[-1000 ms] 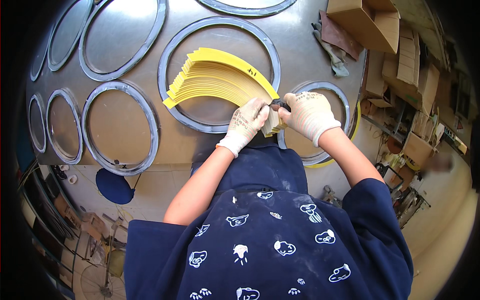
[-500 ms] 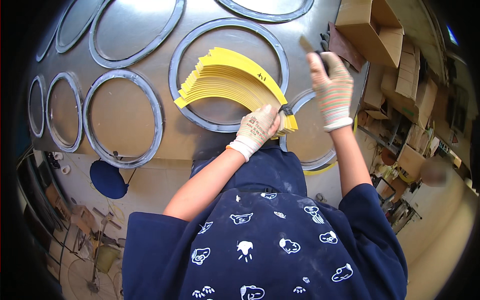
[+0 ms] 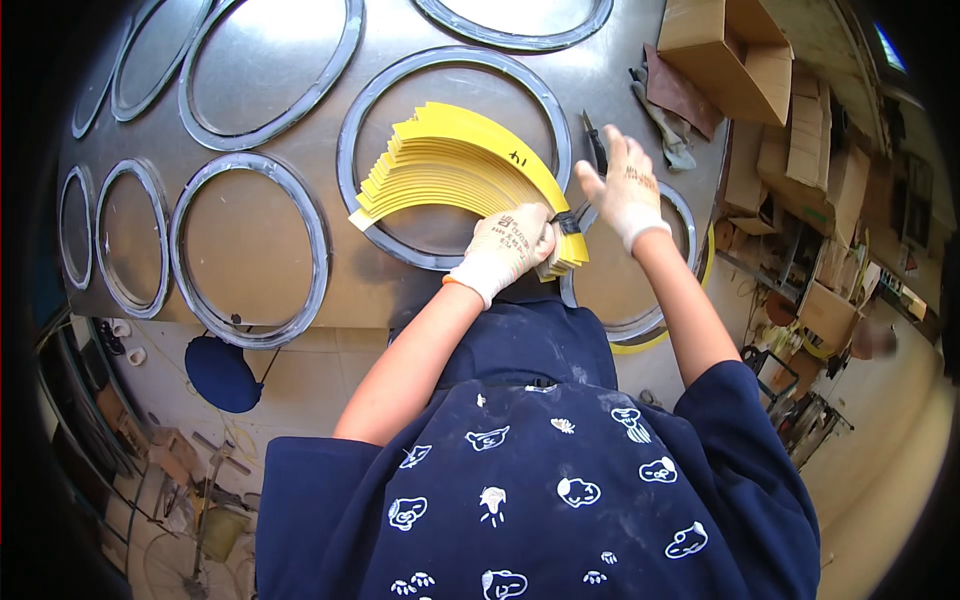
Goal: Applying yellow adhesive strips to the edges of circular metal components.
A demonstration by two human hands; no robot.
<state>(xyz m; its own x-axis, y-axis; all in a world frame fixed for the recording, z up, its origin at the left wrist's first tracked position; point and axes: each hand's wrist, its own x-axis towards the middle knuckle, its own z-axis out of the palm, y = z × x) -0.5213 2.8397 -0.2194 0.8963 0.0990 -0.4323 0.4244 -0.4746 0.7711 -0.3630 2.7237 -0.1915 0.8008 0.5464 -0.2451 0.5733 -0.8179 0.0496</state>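
Observation:
My gloved left hand (image 3: 508,248) is closed around the near right end of a fanned stack of yellow curved strips (image 3: 455,125). Black tape (image 3: 566,223) wraps the stack just beside my fingers, and dark marks show on the top strip. The stack rests over a grey ring (image 3: 348,150) on the metal table (image 3: 610,95). To the right, my gloved right hand (image 3: 628,188) is held with fingers spread and nothing in them. A knife with a black handle (image 3: 597,150) lies on the table by its fingertips. Another grey ring (image 3: 686,215) sits partly under that forearm.
Several more grey rings (image 3: 320,240) lie across the left and back of the table. At the back right are a grey glove (image 3: 668,130), a brown sheet (image 3: 685,92) and an open cardboard box (image 3: 720,60). A blue round stool (image 3: 222,375) stands below the near edge.
My right hand has let go of the knife, which now lies on the table, and has moved nearer the stack with its fingers opened. My left hand keeps its grip on the strips.

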